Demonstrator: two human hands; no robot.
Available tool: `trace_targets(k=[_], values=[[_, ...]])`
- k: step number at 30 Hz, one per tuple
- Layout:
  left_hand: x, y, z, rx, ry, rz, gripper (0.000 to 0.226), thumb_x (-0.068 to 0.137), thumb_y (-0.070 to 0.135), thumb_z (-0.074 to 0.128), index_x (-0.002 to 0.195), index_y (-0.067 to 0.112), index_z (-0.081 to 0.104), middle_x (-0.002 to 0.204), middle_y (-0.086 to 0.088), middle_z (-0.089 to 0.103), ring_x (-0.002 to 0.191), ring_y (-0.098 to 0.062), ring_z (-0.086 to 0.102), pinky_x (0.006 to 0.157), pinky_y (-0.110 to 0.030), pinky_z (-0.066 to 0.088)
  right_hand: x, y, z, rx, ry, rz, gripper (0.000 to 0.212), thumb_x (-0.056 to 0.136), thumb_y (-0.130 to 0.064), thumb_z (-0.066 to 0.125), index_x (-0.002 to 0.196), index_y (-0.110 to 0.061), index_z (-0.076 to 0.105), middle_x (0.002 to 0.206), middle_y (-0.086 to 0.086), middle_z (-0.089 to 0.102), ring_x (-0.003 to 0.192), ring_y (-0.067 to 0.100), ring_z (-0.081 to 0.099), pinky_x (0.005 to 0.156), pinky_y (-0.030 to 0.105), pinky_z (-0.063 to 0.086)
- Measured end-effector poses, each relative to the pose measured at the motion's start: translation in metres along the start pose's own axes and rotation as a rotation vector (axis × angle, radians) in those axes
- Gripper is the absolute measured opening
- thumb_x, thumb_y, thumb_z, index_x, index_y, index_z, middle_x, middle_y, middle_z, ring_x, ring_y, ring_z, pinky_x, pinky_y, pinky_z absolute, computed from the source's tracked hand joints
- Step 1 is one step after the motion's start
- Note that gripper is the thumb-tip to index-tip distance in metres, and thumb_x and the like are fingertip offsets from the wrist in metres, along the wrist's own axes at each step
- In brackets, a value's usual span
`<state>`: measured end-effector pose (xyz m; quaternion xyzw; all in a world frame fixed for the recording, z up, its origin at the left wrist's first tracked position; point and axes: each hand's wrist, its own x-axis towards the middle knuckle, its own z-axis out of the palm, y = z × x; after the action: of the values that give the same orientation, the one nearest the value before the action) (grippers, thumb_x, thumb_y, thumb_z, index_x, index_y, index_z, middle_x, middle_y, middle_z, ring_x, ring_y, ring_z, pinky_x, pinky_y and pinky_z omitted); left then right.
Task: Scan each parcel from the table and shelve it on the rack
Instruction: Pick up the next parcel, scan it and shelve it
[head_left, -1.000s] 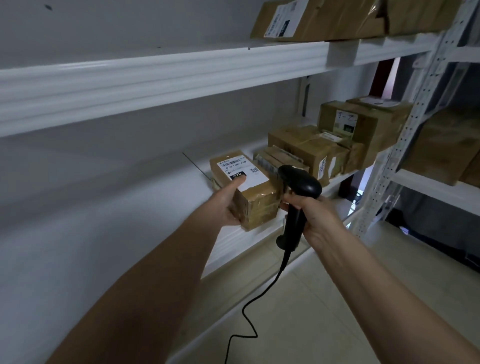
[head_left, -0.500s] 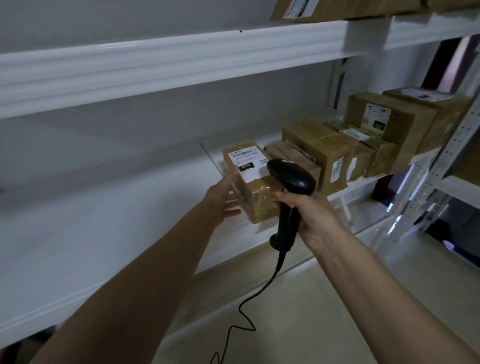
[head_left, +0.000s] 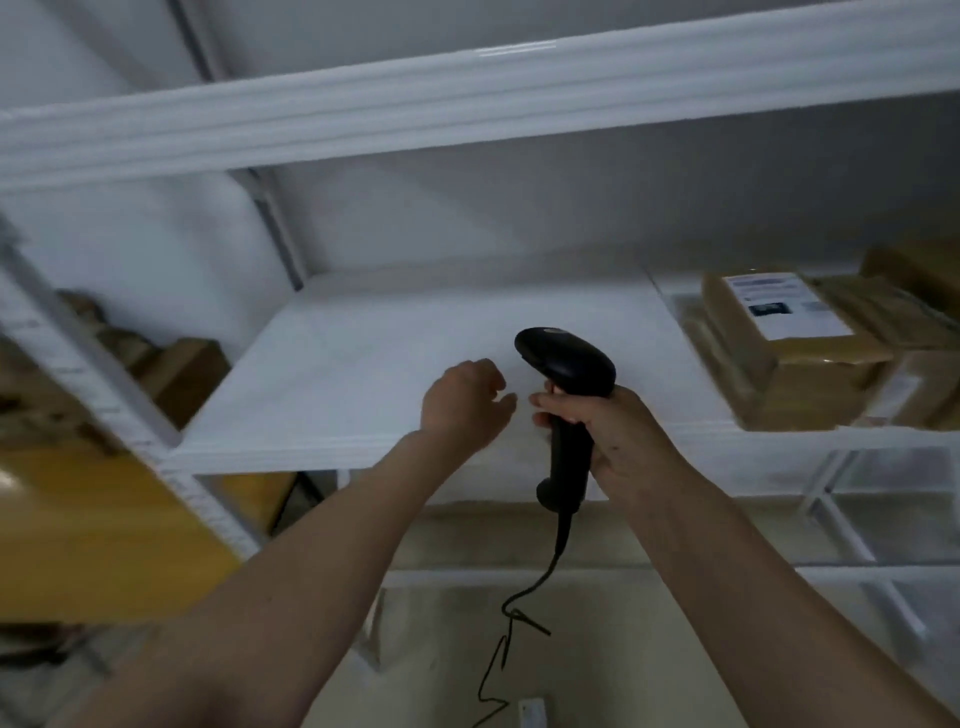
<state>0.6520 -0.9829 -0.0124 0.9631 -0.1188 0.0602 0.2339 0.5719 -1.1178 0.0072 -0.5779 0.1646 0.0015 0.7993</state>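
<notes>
cord (head_left: 524, 618): hangs off scanner butt, kinked, runs down w/ loops toward floor. Risk: could snag rack frame or a foot on the turn back for next parcel, yanking scanner.
right hand (head_left: 613, 441): fingers wrapped round grip of black scanner (head_left: 566, 374), head pointing up-left. Risk: swinging it near shelf edge could knock head on the lip.
left hand (head_left: 462, 405): holds nothing, fingers loosely curled, over front of shelf, just beside scanner.
shelf (head_left: 363, 364): white, smooth board w/ raised front lip; bare stretch under both hands. Slick face, so I'd judge a box pushed carelessly may slide.
parcel (head_left: 784, 343): brown, taped, white label up; sits on same shelf, well right of hands, on other brown boxes, close to front edge. Risk: stack looks near the lip, a bump from the next box could tip it off.
upper shelf (head_left: 467, 104): white, overhead.
room: dim; more brown boxes far left, blurred; pale floor below; table not in view.
</notes>
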Motion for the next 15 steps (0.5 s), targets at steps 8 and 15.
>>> trace_targets(k=[8,15], values=[[-0.084,-0.165,-0.091,0.094,0.069,-0.226,0.017,0.089,0.037,0.060,0.093,0.021,0.065,0.097,-0.001,0.068,0.092,-0.021,0.061,0.072,-0.030,0.046,-0.026,0.066,0.176,-0.135,-0.242,0.072,0.026,0.076,-0.003,0.074,0.101,-0.004,0.068,0.087,0.011,0.071,0.090,0.027,0.070,0.090,0.041,0.051],[-0.171,-0.314,-0.168,0.065,0.112,-0.461,0.018,0.090,0.029,0.061,0.076,0.021,0.052,0.080,-0.001,0.059,0.081,-0.025,0.059,0.063,-0.033,0.046,-0.060,0.142,0.325,-0.244,-0.427,0.109,0.014,0.076,-0.002,0.074,0.089,-0.003,0.068,0.073,0.010,0.066,0.077,0.026,0.065,0.076,0.038,0.050]])
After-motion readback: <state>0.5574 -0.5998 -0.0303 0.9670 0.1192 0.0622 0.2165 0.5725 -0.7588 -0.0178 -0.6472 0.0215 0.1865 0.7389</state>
